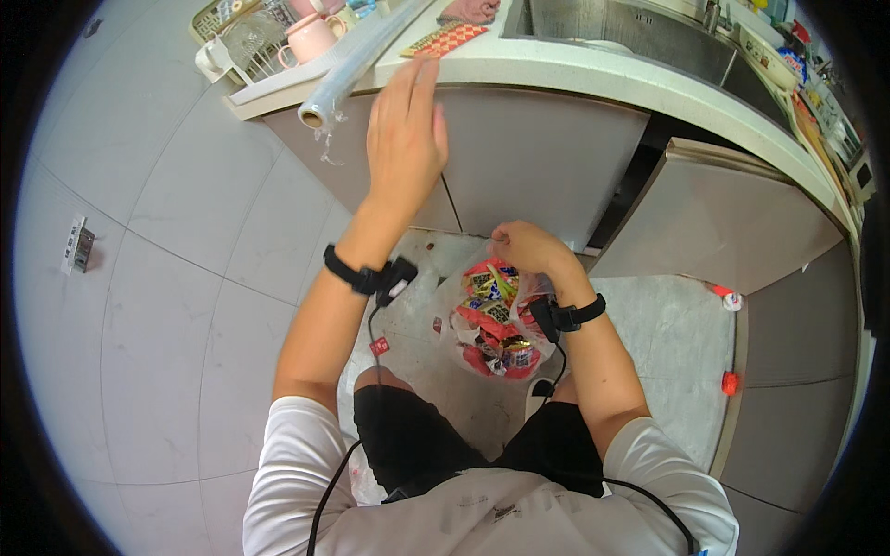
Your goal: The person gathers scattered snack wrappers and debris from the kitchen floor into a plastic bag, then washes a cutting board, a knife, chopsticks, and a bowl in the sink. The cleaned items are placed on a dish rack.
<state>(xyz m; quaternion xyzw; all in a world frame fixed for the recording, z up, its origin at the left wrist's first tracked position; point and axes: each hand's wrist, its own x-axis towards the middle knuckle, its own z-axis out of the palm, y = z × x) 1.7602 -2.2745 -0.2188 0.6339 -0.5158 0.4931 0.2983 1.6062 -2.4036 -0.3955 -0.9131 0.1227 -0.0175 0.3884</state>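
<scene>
My left hand [409, 139] reaches forward to the countertop edge, back upward and fingers extended. It appears to hold nothing. Its fingertips are just in front of a red-and-cream checkered flat packet [445, 40] on the counter. My right hand [532, 247], fingers curled, grips the upper rim of a clear plastic bag [445, 326] low between my knees and the cabinet. Inside the bag are several crumpled red, yellow and blue wrappers [490, 313]. Beside my left hand, a roll of clear plastic film [341, 87] juts over the counter edge, its loose end hanging.
A dish rack [257, 59] with a pink mug [311, 40] and glassware stands at the counter's left. The steel sink [626, 31] is at the right. Below it a cabinet door [723, 215] stands ajar. Red scraps [729, 383] and a small box-like object [78, 244] lie on the floor.
</scene>
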